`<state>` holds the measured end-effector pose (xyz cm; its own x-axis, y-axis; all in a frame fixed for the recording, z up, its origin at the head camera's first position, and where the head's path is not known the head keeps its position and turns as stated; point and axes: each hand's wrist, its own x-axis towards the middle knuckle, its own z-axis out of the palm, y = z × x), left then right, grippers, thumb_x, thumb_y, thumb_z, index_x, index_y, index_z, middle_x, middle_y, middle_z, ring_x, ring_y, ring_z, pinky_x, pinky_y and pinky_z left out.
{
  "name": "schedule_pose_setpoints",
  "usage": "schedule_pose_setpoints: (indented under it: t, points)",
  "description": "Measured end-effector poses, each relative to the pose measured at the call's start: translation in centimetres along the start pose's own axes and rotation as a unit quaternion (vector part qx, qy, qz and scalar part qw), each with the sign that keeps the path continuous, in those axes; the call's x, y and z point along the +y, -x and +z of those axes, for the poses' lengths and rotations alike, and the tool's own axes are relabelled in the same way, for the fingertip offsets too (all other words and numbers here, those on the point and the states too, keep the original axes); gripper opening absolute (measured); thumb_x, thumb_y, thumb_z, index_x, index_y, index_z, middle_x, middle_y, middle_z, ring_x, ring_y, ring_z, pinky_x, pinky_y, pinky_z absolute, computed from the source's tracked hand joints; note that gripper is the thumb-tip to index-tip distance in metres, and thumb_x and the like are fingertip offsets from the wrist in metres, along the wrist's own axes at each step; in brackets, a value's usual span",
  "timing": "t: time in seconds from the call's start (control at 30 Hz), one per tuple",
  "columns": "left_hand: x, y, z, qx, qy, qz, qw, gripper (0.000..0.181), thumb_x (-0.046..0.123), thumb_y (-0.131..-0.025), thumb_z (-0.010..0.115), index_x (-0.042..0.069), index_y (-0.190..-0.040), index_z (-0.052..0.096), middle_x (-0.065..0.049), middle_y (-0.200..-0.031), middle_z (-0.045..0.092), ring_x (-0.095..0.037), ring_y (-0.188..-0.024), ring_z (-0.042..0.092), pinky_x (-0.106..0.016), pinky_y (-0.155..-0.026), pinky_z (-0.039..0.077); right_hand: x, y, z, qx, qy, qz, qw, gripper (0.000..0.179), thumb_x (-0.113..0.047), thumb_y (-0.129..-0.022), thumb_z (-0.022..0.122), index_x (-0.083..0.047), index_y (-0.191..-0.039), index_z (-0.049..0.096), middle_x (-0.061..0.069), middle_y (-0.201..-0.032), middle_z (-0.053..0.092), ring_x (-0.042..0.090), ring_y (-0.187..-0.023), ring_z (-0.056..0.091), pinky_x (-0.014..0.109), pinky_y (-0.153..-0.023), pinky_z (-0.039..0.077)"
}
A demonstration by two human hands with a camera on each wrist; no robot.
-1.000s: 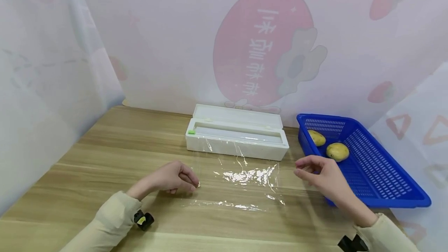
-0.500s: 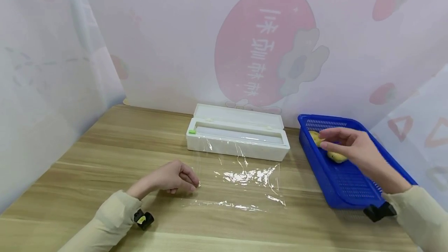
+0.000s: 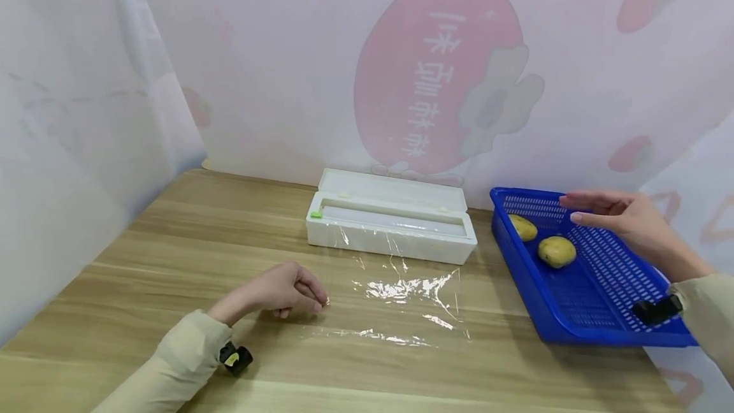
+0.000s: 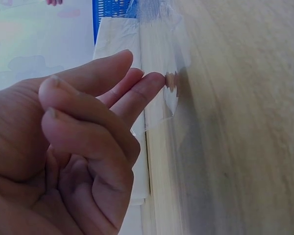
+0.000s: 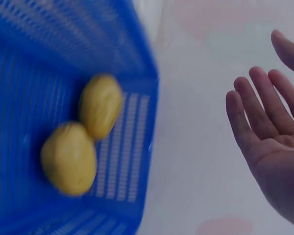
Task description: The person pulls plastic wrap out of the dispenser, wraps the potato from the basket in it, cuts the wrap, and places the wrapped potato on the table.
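My left hand [image 3: 283, 292] sits low over the tabletop [image 3: 172, 260], its last two fingers curled toward the palm and its foremost fingertips at the left edge of the clear film [image 3: 410, 290]; whether they pinch it or merely press, I cannot tell. I judge they are there to anchor it, since anything so thin would shift or crumple if left loose. The film spreads rightward from those fingertips and runs ahead of them to the white box [image 3: 390, 245], whose lid [image 3: 395, 190] is tipped back, presumably so the roll [image 3: 390, 218] inside can turn and feed over the front wall.

My right hand [image 3: 631, 218] is spread in the air, fingers nearly straight, thumb apart, holding nothing. Below it is the blue basket [image 3: 533, 295], likely set on that side for easy reach. Lower and left of those fingertips, two yellow pieces of produce [image 3: 557, 252] lie in it, its walls probably keeping them from rolling off.
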<state>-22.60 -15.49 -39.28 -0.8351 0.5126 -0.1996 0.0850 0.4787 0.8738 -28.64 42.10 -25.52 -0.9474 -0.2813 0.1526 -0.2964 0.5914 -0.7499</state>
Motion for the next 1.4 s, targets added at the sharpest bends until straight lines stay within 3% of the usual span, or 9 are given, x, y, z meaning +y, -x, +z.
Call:
schedule_pose_setpoints:
  t: [0.23, 0.4, 0.6, 0.83, 1.07, 1.23, 1.4]
  points:
    - [-0.3, -0.2, -0.1, -0.001, 0.000, 0.000, 1.0000, 0.014, 0.011, -0.086, 0.076, 0.004, -0.098, 0.073, -0.007, -0.090, 0.073, -0.005, -0.040, 0.039, -0.019, -0.039, 0.033, 3.9, -1.3, -1.1, 0.004, 0.053, 0.041, 0.9978, 0.047, -0.029, -0.094, 0.069, -0.012, -0.137, 0.059, 0.001, -0.129, 0.064, -0.005, -0.115, 0.053, 0.009, -0.084, 0.042]
    - [-0.5, -0.3, -0.1, 0.002, 0.000, -0.005, 1.0000, 0.014, 0.011, -0.087, 0.075, 0.005, -0.099, 0.073, -0.006, -0.089, 0.073, -0.005, -0.040, 0.039, -0.019, -0.039, 0.032, 5.8, -2.4, -0.6, -0.010, 0.055, 0.067, 0.9962, 0.052, -0.037, -0.091, 0.071, -0.015, -0.136, 0.060, -0.001, -0.129, 0.063, 0.002, -0.118, 0.054, 0.010, -0.085, 0.041]
    - [-0.4, -0.2, -0.2, 0.003, 0.002, 0.000, 1.0000, 0.014, 0.010, -0.086, 0.076, 0.005, -0.098, 0.073, -0.006, -0.090, 0.073, -0.005, -0.040, 0.039, -0.018, -0.039, 0.033, 6.6, -3.8, 0.4, -0.031, 0.073, 0.066, 0.9947, 0.056, -0.040, -0.089, 0.073, -0.014, -0.137, 0.059, 0.003, -0.130, 0.063, 0.017, -0.122, 0.054, 0.016, -0.086, 0.045]
    - [-0.4, -0.2, -0.2, 0.005, -0.005, 0.001, 1.0000, 0.013, 0.011, -0.086, 0.076, 0.006, -0.098, 0.074, -0.005, -0.089, 0.073, -0.005, -0.040, 0.039, -0.018, -0.039, 0.034, 7.3, -4.9, 1.1, -0.049, 0.094, 0.063, 0.9923, 0.059, -0.041, -0.087, 0.075, -0.010, -0.135, 0.060, 0.010, -0.127, 0.063, 0.011, -0.111, 0.060, 0.033, -0.089, 0.050]
    - [-0.5, -0.1, -0.1, 0.007, -0.005, 0.002, 1.0000, 0.013, 0.011, -0.086, 0.076, 0.006, -0.098, 0.074, -0.005, -0.089, 0.073, -0.005, -0.040, 0.039, -0.018, -0.039, 0.034, 7.9, -5.8, 1.5, -0.064, 0.077, 0.057, 0.9933, 0.059, -0.033, -0.087, 0.077, -0.001, -0.133, 0.059, 0.018, -0.128, 0.061, 0.015, -0.110, 0.061, 0.038, -0.090, 0.051]
    - [-0.6, 0.2, -0.1, 0.006, 0.000, 0.002, 1.0000, 0.012, 0.010, -0.086, 0.076, 0.006, -0.097, 0.074, -0.006, -0.089, 0.073, -0.005, -0.040, 0.039, -0.018, -0.039, 0.033, 9.0, -6.8, 1.9, -0.063, 0.097, 0.059, 0.9916, 0.058, -0.033, -0.088, 0.076, -0.002, -0.134, 0.059, 0.018, -0.129, 0.061, 0.022, -0.113, 0.061, 0.038, -0.089, 0.051]
    - [-0.4, 0.1, 0.0, 0.008, 0.001, -0.003, 1.0000, 0.012, 0.011, -0.086, 0.076, 0.006, -0.097, 0.074, -0.005, -0.088, 0.073, -0.005, -0.040, 0.039, -0.018, -0.039, 0.033, 10.1, -7.1, 1.7, -0.058, 0.078, 0.077, 0.9923, 0.060, -0.033, -0.088, 0.076, -0.004, -0.136, 0.057, 0.017, -0.130, 0.060, 0.023, -0.115, 0.060, 0.044, -0.093, 0.049]
